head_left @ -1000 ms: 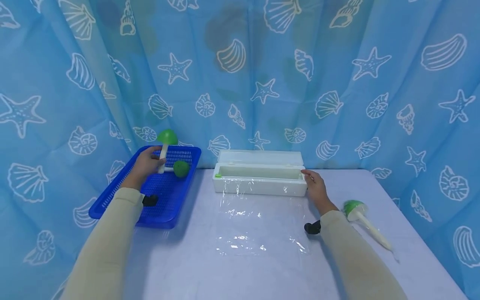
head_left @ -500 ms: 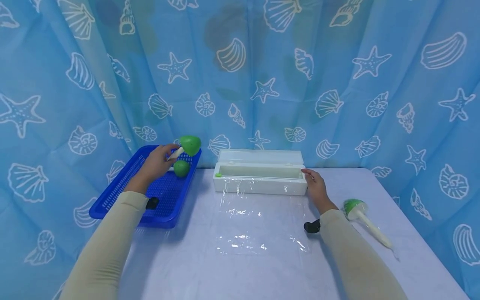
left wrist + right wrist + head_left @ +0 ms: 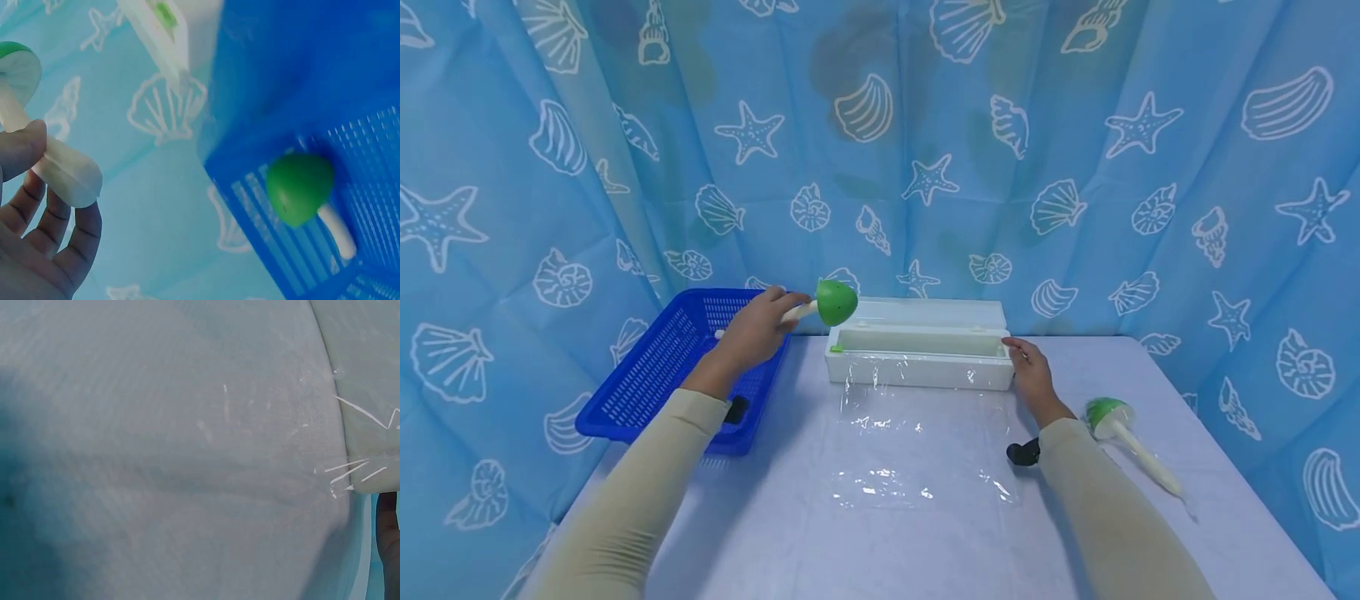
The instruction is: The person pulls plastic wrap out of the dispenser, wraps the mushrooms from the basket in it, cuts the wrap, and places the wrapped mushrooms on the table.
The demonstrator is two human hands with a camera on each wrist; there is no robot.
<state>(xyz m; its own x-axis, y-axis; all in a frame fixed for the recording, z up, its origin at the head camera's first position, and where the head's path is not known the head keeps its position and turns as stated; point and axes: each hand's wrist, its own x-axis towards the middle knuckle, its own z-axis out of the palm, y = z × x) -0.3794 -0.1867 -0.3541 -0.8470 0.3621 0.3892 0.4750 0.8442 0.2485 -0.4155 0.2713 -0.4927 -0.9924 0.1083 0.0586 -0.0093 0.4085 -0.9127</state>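
In the head view my left hand [image 3: 756, 327] pinches the white stem of a toy mushroom [image 3: 837, 302] with a green cap. It holds the mushroom in the air between the blue basket [image 3: 651, 367] and a long white cling film dispenser [image 3: 917, 373]. The left wrist view shows thumb and fingers on that stem. My right hand [image 3: 1036, 379] grips the dispenser's right end. The dispenser's lid stands up, and clear film [image 3: 880, 479] runs from its front onto the table. Another green-capped mushroom [image 3: 300, 187] lies in the basket, mostly hidden by my left hand in the head view.
A third green-capped mushroom [image 3: 1138, 454], seemingly wrapped in film, lies on the white table [image 3: 925, 558] to the right. A blue curtain [image 3: 880, 167] with shell prints hangs behind and at the sides of the table.
My left hand has carried the mushroom rightward out from above the basket to near the dispenser's left end, tipping it from upright to sideways. My right hand has stayed in place.
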